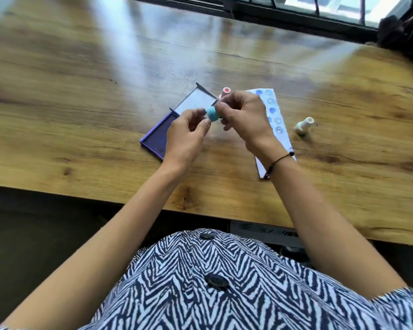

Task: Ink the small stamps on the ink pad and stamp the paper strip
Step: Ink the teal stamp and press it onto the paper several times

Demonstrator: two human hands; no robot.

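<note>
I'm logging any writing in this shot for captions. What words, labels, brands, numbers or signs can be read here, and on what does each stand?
No readable text in this picture.
Paper strip: round blue stamped marks only, swirl or face-like designs, no letters or numbers legible.
Ink pad and its open lid: no label visible.
Teal stamp, held between the left hand and right hand: too blurred to read.
Pink stamp and cream stamp: no markings discernible.

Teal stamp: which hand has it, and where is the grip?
Both hands hold the teal stamp above the ink pad: left hand fingertips at its left end, right hand fingers on its right end. Blur hides finer detail.
</note>
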